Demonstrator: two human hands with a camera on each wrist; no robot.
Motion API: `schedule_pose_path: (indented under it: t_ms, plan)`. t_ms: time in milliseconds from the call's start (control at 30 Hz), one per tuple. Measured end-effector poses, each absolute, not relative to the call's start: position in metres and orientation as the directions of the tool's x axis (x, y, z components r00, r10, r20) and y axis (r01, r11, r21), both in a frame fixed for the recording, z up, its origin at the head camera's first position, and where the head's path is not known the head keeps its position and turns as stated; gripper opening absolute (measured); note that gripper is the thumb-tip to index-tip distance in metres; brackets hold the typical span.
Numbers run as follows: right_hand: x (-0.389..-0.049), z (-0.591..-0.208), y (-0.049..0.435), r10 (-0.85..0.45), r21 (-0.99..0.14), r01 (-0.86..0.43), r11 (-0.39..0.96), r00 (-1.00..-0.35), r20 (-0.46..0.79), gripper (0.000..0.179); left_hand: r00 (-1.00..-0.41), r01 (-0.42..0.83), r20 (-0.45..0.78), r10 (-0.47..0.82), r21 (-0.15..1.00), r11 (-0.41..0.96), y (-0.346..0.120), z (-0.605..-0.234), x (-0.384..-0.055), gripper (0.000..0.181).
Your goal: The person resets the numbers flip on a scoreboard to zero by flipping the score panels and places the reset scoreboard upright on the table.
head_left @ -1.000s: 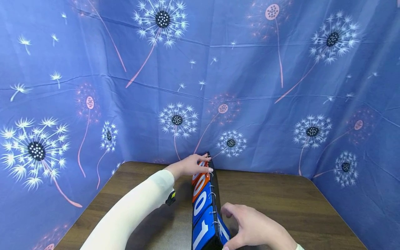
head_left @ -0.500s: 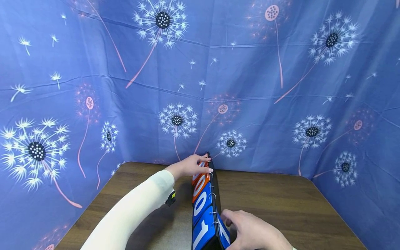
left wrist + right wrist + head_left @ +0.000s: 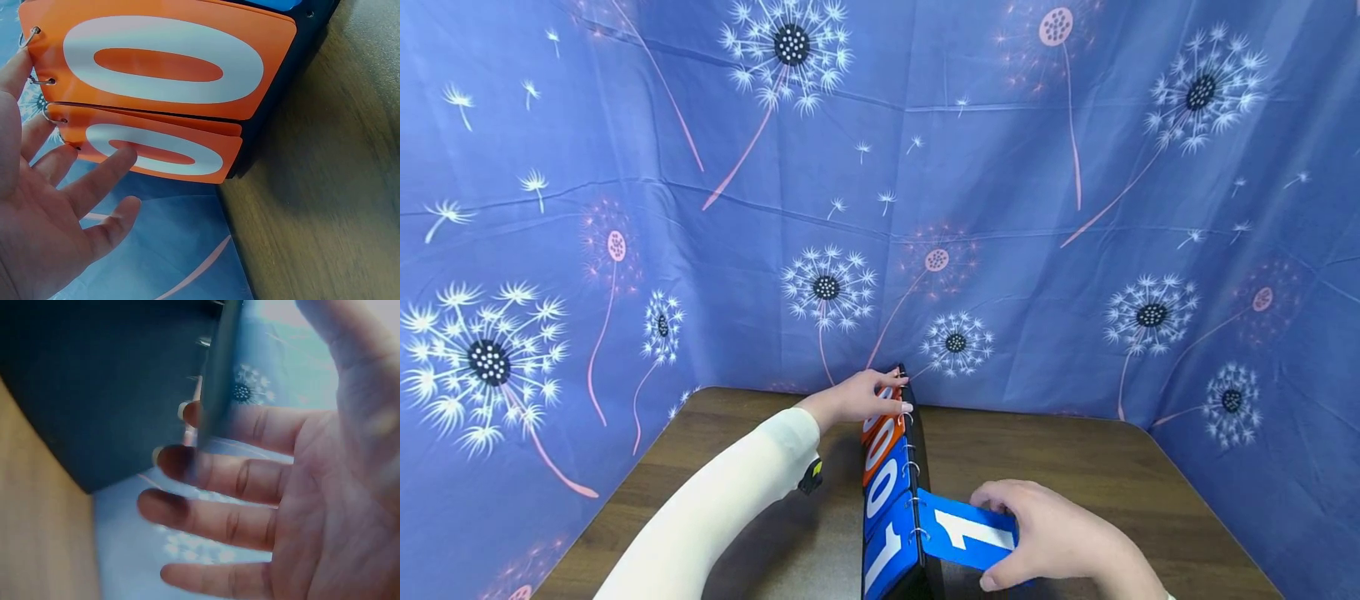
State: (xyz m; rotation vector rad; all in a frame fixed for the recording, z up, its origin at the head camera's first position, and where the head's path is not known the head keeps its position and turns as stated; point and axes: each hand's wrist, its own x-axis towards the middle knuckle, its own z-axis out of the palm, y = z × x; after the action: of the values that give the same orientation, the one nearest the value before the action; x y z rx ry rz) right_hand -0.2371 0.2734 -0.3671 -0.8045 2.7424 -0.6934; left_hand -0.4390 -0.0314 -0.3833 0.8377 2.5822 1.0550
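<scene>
A tabletop flip scoreboard (image 3: 919,433) stands like a tent, its ridge running away from me. Orange and blue number cards hang from metal rings; the left face shows orange zeros, a blue 0 and a blue 1. My left hand (image 3: 853,398) rests on the ridge's far end. In the left wrist view, its straight, spread fingers lie by the rings and over an orange 0 card (image 3: 156,150). My right hand (image 3: 1048,533) pinches a blue 1 card (image 3: 966,527) by its outer edge, raised off the right face. The right wrist view is blurred; straight fingers (image 3: 231,472) show behind a dark edge.
The scoreboard stands on a brown wooden table (image 3: 1060,450). Blue cloth (image 3: 880,167) with dandelion prints hangs behind and along both sides. A dark band with a yellow mark (image 3: 809,475) is at my left wrist.
My right hand has moved right and slightly up, swinging the blue 1 card outward from the scoreboard's right face. My left hand has stayed on the ridge.
</scene>
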Motion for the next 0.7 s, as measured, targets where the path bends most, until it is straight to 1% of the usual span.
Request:
schedule_pose_path:
  t_ms: [100, 200, 300, 400, 533, 700]
  plan:
    - [-0.229, -0.356, 0.284, -0.539, -0.464, -0.506, 0.727, -0.839, 0.069, 0.062, -0.809, 0.425, 0.006, 0.587, 0.696, 0.578, -0.031, -0.383, -0.439, 0.071]
    - [-0.224, -0.349, 0.292, -0.529, -0.484, -0.547, 0.683, -0.828, 0.189, 0.064, -0.808, 0.426, 0.004, 0.589, 0.693, 0.581, -0.031, -0.383, -0.439, 0.07]
    - [-0.22, -0.342, 0.293, -0.511, -0.51, -0.573, 0.642, -0.815, 0.272, 0.072, -0.809, 0.424, -0.001, 0.588, 0.692, 0.584, -0.031, -0.382, -0.439, 0.072]
    - [-0.218, -0.335, 0.288, -0.497, -0.499, -0.616, 0.61, -0.787, 0.365, 0.082, -0.804, 0.43, 0.003, 0.595, 0.695, 0.577, -0.03, -0.383, -0.443, 0.071]
    - [-0.221, -0.325, 0.273, -0.49, -0.518, -0.669, 0.534, -0.743, 0.455, 0.093, -0.798, 0.438, 0.005, 0.602, 0.69, 0.575, -0.03, -0.384, -0.445, 0.071]
    - [-0.23, -0.317, 0.241, -0.534, -0.583, -0.706, 0.401, -0.698, 0.477, 0.101, -0.806, 0.426, -0.008, 0.591, 0.686, 0.59, -0.03, -0.382, -0.441, 0.07]
